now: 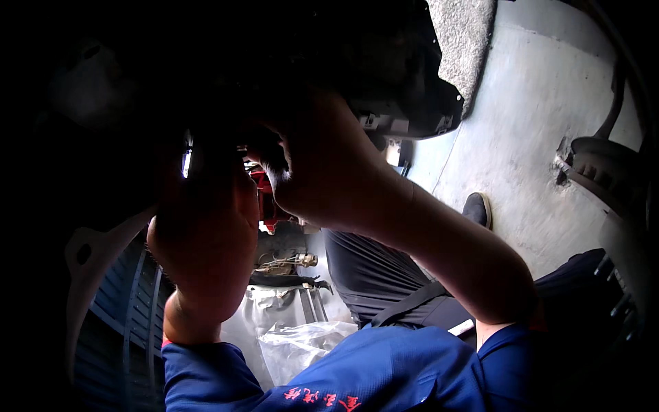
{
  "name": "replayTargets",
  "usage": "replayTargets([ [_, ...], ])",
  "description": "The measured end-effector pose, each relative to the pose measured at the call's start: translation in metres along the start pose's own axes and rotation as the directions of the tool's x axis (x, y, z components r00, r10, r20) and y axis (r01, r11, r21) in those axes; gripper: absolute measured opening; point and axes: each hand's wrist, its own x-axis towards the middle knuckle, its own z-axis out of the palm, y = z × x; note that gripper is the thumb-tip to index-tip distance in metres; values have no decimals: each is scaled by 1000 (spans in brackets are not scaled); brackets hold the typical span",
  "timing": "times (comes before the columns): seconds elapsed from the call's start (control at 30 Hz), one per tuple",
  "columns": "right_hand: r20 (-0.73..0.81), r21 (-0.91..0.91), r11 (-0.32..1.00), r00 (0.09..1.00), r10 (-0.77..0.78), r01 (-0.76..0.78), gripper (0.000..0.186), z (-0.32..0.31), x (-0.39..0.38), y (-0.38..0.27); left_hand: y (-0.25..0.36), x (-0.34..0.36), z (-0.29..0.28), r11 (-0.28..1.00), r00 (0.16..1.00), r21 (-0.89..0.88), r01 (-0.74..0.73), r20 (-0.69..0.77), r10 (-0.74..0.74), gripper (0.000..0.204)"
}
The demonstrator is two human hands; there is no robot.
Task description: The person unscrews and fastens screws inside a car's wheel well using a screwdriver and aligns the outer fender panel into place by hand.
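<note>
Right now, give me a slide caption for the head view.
Both hands, left hand and right hand, raised into a dark vehicle underside, near a red part.

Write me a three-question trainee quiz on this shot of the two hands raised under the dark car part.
1. True or false: both the left hand and the right hand are raised close together against the dark underside overhead.
2. Which colour is the small part that shows between the two hands? A) red B) green C) yellow
3. Fill in: the sleeves at the lower edge are ____ in colour.

Key
1. True. What the fingers grip, if anything, is lost in shadow.
2. A. The red part sits just behind the hands.
3. Blue. A black shoe on the concrete floor and a crumpled clear plastic bag lie below.
</note>
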Motion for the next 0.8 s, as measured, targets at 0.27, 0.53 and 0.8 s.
replayTargets([
  [0.27,-43,-47,999,999,-9,7,23,-3,1,-6,7,-2,14,993,988,-105,51,-143,-65,32],
  [0.53,242,-423,903,952,186,-69,51,-48,-12,3,6,1,17,991,988,-62,115,-95,-120,30],
  [0.8,424,-245,884,776,467,-399,35,-90,-40,17,4,11,15,988,993,-127,85,-67,-94,27],
])
